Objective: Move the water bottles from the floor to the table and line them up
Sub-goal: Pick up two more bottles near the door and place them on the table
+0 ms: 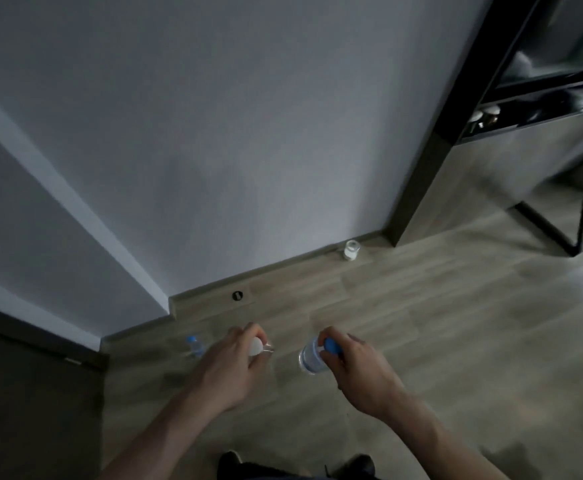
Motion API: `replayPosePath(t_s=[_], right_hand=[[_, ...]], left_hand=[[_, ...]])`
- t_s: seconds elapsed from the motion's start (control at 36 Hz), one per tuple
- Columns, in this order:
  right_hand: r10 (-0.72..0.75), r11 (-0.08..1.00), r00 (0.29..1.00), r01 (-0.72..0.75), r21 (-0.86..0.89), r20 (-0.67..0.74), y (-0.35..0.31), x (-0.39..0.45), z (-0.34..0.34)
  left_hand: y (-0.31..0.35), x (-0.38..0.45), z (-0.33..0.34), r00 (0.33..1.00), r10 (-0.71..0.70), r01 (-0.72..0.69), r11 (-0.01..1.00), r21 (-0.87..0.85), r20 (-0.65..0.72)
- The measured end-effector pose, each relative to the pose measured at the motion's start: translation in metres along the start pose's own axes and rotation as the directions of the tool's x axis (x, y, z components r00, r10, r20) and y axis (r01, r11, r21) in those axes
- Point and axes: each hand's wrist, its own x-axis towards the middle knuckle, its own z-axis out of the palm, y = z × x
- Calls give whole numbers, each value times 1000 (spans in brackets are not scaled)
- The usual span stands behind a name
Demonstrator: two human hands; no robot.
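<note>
- No legible text, brand, number or sign was found.
- The label on the bottle (312, 356) held in the right hand (356, 367) was too blurred to read.

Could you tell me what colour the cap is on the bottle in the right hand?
Blue cap, seen in the head view.

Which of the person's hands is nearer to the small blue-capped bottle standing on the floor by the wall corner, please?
Left. The left hand grips a white-capped bottle just right of the small blue-capped bottle; the right hand, holding another bottle, is farther right.
</note>
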Motion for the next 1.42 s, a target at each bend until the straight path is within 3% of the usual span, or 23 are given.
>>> replayPosePath(t_s=[0.14,0.31,0.64,0.97,1.14,1.42], right_hand=[[-19,1000,996,17,-23,-88,53,-33,-74],[4,998,991,-12,-61,-135,114,-66,-152],[179,980,943,-196,-35,-280,229,-100,-270],[342,929,885,-368,-26,-316,360,-84,-406],[412,899,823,-438,26,-391,423,-84,-471],[454,883,757,-453,124,-470,536,-103,-583]], left_hand=[[95,24,16,995,69,-70,998,-8,-69],[194,50,31,982,179,-179,984,14,-53],[354,144,73,899,437,-434,894,112,-6],[512,276,148,844,528,-535,843,60,96],[604,337,174,793,592,-604,794,60,146],[760,408,226,730,653,-673,738,49,202]])
